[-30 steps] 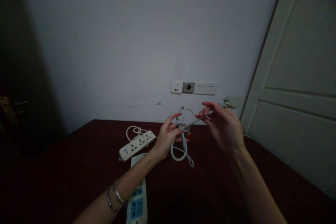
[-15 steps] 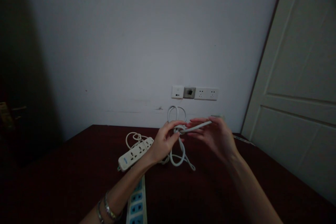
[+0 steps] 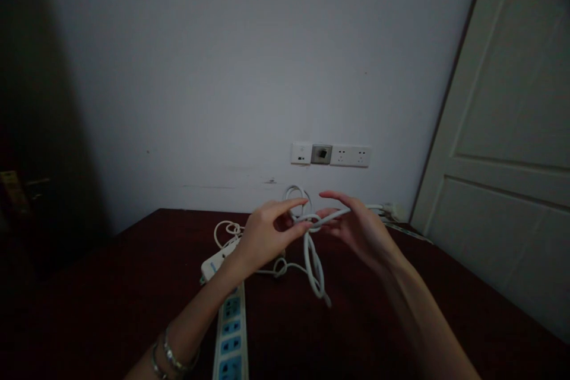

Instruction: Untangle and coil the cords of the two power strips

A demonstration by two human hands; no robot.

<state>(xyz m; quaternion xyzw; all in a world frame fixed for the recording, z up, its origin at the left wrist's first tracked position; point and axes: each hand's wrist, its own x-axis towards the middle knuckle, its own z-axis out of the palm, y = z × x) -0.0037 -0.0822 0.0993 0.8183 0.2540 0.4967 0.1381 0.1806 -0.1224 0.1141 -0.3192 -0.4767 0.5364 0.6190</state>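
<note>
A white power cord [image 3: 317,273] is looped and knotted in the air in front of me. My left hand [image 3: 271,228] grips the cord at its crossing, thumb and forefinger on either side of the loops. Across my right hand [image 3: 356,227] runs one length of the cord, between the raised upper finger and the fingers below. That length leads to a pale plug [image 3: 392,212] beyond the right hand. Behind my left forearm lies a white power strip [image 3: 214,264], partly hidden. A second strip with blue sockets [image 3: 231,328] stretches toward me below it.
The dark red tabletop [image 3: 285,332] meets a pale wall [image 3: 222,71]. Wall sockets [image 3: 350,156] sit just above the table's back edge. A white panelled door [image 3: 507,148] stands at right. Thinner white cord [image 3: 220,234] curls by the white strip.
The right hand has opened its upper finger away from the cord, and the plug now shows beyond it. My left hand has shifted slightly left; the hanging loops have swung right and lower.
</note>
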